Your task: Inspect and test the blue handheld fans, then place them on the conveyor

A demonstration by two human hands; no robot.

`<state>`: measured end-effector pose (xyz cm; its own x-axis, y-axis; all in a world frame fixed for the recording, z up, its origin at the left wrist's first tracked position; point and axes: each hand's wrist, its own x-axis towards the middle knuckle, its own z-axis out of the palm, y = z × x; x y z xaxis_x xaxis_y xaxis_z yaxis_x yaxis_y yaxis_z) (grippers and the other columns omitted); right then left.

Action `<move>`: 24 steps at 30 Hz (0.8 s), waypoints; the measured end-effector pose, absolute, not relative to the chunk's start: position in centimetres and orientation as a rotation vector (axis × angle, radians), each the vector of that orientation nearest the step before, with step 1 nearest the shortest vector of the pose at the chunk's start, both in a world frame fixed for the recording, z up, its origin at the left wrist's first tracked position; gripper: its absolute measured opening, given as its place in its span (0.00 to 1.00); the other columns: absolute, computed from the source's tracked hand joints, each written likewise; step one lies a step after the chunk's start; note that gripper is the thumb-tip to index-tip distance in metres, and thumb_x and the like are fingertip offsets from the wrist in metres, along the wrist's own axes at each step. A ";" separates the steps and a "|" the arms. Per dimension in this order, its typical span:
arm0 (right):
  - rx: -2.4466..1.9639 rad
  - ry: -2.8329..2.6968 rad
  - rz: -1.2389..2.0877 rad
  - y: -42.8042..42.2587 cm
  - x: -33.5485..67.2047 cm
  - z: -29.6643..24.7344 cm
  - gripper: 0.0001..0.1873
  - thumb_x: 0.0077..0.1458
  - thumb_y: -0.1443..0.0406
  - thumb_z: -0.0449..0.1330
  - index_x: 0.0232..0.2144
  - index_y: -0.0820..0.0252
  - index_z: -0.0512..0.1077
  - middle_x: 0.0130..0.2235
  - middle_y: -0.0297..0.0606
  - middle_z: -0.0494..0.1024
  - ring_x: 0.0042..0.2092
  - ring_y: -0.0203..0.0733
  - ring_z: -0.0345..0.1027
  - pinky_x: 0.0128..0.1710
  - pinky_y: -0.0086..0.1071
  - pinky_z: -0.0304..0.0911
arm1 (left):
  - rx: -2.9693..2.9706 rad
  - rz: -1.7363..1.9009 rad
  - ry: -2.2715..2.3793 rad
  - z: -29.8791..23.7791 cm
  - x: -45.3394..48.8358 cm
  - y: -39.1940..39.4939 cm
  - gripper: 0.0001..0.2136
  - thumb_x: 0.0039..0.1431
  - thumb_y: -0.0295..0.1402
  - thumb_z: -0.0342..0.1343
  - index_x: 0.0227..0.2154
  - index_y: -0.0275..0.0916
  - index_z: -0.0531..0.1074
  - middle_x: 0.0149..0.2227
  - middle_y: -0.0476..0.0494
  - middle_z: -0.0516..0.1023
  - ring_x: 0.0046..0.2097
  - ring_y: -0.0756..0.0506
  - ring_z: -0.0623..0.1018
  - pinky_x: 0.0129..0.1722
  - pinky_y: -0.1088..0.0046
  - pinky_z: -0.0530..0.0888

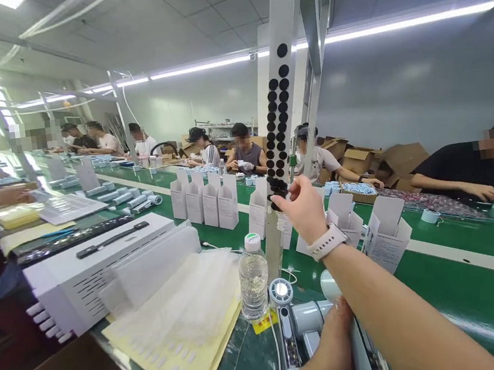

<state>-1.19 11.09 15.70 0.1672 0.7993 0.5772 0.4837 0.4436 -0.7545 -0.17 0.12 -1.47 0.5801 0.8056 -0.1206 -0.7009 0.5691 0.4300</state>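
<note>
My right hand [304, 208], with a pale watch strap [327, 242] on its wrist, is raised to a white post [276, 20]. Its fingers are curled, and the thumb tip presses on a black round sticker [276, 206] at the bottom of the rows of such stickers [282, 116]. Lower down, my left hand [333, 340] is closed around a light-blue device with a rounded head [330, 286], partly hidden by my right forearm. Beside it lie another light-blue device with a round end [282, 292] and a light-blue cylinder [307, 318].
A water bottle [253, 281] stands left of the devices, near yellow sheets [192, 362] and translucent bags [189, 296]. A white box-shaped unit [99, 271] is farther left. Open white cartons [227, 206] line the green conveyor [456, 254]. Co-workers sit across it.
</note>
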 end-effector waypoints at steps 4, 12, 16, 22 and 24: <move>-1.247 -1.495 0.313 9.8 0.6 14.8 0.20 0.49 0.56 0.67 0.28 0.53 0.58 0.26 0.26 0.61 0.27 0.38 0.56 0.27 0.32 0.54 | 0.346 0.898 0.306 -1.4 -0.3 0.4 0.28 0.54 0.55 0.59 0.44 0.33 0.80 0.40 0.30 0.84 0.49 0.31 0.81 0.52 0.55 0.74; -1.594 -1.741 0.313 -1.8 10.5 4.3 0.12 0.60 0.54 0.56 0.30 0.55 0.67 0.30 0.36 0.74 0.32 0.45 0.68 0.32 0.34 0.59 | 0.327 1.145 0.397 -1.1 -0.4 1.1 0.31 0.41 0.61 0.64 0.35 0.35 0.79 0.36 0.37 0.83 0.46 0.34 0.81 0.52 0.57 0.73; -1.737 -1.791 0.573 -5.0 11.6 0.9 0.12 0.53 0.65 0.61 0.41 0.57 0.70 0.40 0.41 0.79 0.41 0.49 0.73 0.39 0.35 0.62 | 0.551 1.151 0.780 -0.7 -0.8 0.4 0.32 0.37 0.63 0.64 0.30 0.35 0.79 0.27 0.42 0.81 0.37 0.37 0.81 0.42 0.61 0.77; -1.729 -1.674 0.782 -5.1 13.4 0.3 0.11 0.47 0.72 0.63 0.33 0.56 0.68 0.30 0.34 0.77 0.31 0.43 0.71 0.30 0.30 0.59 | 0.835 1.161 0.987 -2.5 -0.2 -0.8 0.30 0.40 0.60 0.65 0.42 0.45 0.79 0.32 0.43 0.83 0.47 0.32 0.79 0.45 0.58 0.78; -1.796 -1.596 0.776 -4.3 13.6 -0.9 0.16 0.44 0.70 0.66 0.36 0.55 0.69 0.32 0.34 0.78 0.32 0.45 0.72 0.30 0.31 0.60 | 0.820 1.115 0.972 -3.1 0.0 -1.1 0.35 0.35 0.63 0.65 0.46 0.47 0.77 0.34 0.41 0.83 0.49 0.28 0.78 0.45 0.54 0.79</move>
<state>13.58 -4.30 -0.95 0.1028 0.9942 -0.0309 0.6388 -0.0898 -0.7641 0.00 -1.08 -3.13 0.1435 0.9666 -0.2124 -0.3422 0.2499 0.9058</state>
